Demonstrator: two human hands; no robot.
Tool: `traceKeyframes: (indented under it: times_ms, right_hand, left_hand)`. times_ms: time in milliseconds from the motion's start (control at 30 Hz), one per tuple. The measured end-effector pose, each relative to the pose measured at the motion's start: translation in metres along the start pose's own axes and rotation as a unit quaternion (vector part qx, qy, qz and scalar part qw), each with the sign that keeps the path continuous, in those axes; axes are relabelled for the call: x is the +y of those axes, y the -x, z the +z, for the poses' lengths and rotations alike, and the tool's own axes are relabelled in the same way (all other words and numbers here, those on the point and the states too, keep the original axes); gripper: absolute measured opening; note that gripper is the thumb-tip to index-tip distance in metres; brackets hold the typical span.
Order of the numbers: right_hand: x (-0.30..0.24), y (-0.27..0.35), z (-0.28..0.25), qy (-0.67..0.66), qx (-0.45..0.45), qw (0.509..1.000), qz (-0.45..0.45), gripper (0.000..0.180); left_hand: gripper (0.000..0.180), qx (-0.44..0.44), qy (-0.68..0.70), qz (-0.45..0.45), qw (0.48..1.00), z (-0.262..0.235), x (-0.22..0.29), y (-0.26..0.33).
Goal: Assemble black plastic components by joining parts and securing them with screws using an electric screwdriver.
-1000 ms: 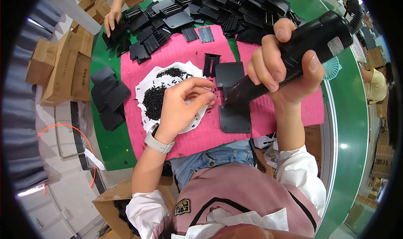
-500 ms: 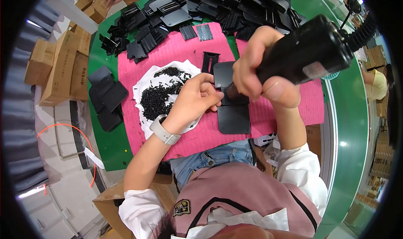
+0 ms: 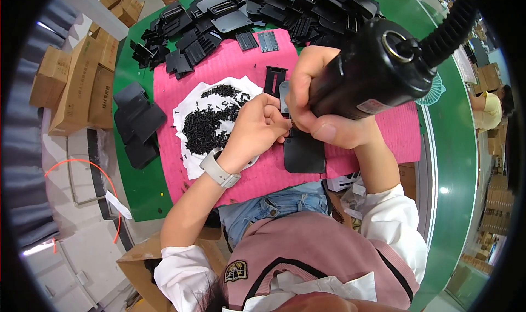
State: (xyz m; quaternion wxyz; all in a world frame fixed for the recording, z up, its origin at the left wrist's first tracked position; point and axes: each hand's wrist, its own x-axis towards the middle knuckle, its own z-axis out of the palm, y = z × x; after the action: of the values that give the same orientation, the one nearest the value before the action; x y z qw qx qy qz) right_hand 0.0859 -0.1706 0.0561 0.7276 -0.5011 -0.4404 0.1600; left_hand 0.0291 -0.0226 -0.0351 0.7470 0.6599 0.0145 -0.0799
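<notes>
My right hand (image 3: 329, 106) is wrapped around a thick black electric screwdriver (image 3: 378, 71) with a coiled cable, and its tip is hidden behind my fingers. Under it lies a black plastic bracket (image 3: 304, 154) with flat plates; its middle is mostly covered by my hands. At the bracket's left edge my left hand (image 3: 260, 123) is closed in a pinch, and what the fingertips hold cannot be made out. Beside that hand, many small black screws (image 3: 203, 132) lie on a crumpled white cloth (image 3: 183, 163). A slotted black piece (image 3: 274, 81) sits just beyond the bracket.
Pink foam sheet (image 3: 230, 65) covers part of the green table (image 3: 137, 194). A heap of black plastic parts (image 3: 230, 20) lies along the far side. More black plates (image 3: 139, 120) are stacked at the left. Cardboard boxes (image 3: 76, 87) stand on the left beyond the table.
My right hand and the screwdriver have moved left, and the tool stands more upright over the bracket. My left hand stays nearly in place. Another person's hand at the far left has gone from view.
</notes>
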Motion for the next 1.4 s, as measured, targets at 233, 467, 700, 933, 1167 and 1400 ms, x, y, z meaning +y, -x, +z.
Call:
traceKeyframes:
  times_ms: [233,467,700,933,1167,1400]
  right_hand:
    - [-0.002,-0.002,0.0,0.051,-0.023,0.998,-0.017,0.039]
    - [-0.011,0.0,-0.022,-0.137,-0.03,0.99,-0.017,0.051]
    - [-0.007,0.0,-0.039,-0.219,0.011,0.959,-0.177,0.05]
    - [-0.001,0.002,-0.039,-0.247,0.018,0.951,-0.186,0.049]
    - [0.0,0.004,-0.032,-0.232,0.047,0.955,-0.181,0.048]
    - [0.0,0.005,-0.03,-0.223,0.042,0.957,-0.182,0.048]
  left_hand:
    - [0.027,0.006,-0.07,0.036,0.997,0.002,0.0,0.001]
    - [0.032,0.046,-0.036,-0.012,0.998,0.007,0.008,0.012]
    - [0.03,0.016,0.138,0.054,0.989,-0.003,0.02,0.024]
    - [0.02,0.005,0.182,0.054,0.982,-0.002,0.014,0.025]
    - [0.023,0.008,0.194,0.069,0.978,0.0,0.013,0.025]
    - [0.023,0.024,0.184,0.058,0.981,0.001,0.016,0.028]
